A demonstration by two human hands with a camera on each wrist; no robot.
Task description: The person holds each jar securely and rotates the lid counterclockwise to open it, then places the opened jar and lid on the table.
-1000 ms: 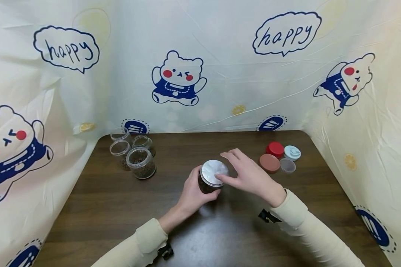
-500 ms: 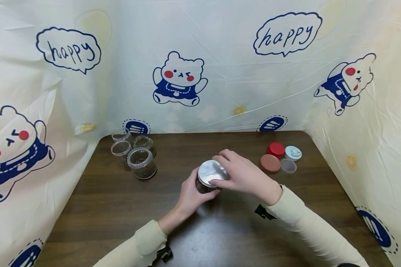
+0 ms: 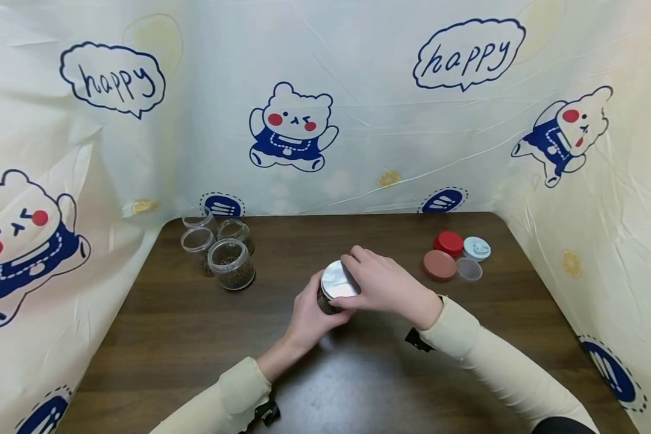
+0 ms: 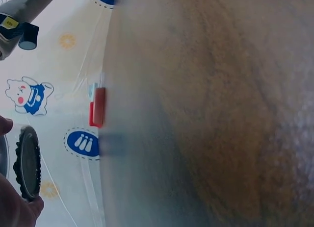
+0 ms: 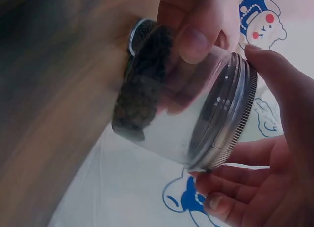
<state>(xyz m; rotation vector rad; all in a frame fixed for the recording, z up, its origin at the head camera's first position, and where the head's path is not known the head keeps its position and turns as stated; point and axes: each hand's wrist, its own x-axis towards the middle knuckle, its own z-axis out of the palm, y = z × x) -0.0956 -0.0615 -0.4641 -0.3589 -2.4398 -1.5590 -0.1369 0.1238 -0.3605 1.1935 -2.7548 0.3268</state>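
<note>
A clear jar (image 5: 169,134) with dark grains at its base is held upright over the middle of the table. My left hand (image 3: 308,308) grips its side, fingers behind and thumb in front. The silver lid (image 3: 336,279) with a ridged rim sits on the jar's mouth. My right hand (image 3: 387,278) pinches that rim, thumb on the near side and fingertips on the far side. In the right wrist view the left hand (image 5: 198,26) wraps the jar body. The left wrist view catches only the jar's dark base (image 4: 29,163) near the left edge.
Several lidless clear jars stand grouped at the back left, the front one (image 3: 232,265) partly filled with dark grains. At the back right lie a red lid (image 3: 448,243), a brownish-pink lid (image 3: 439,266), a light blue lid (image 3: 476,248) and a translucent lid (image 3: 469,269).
My right hand has moved left over the lid, and its thumb and fingers have closed onto the rim. The jar and left hand have shifted slightly left.
</note>
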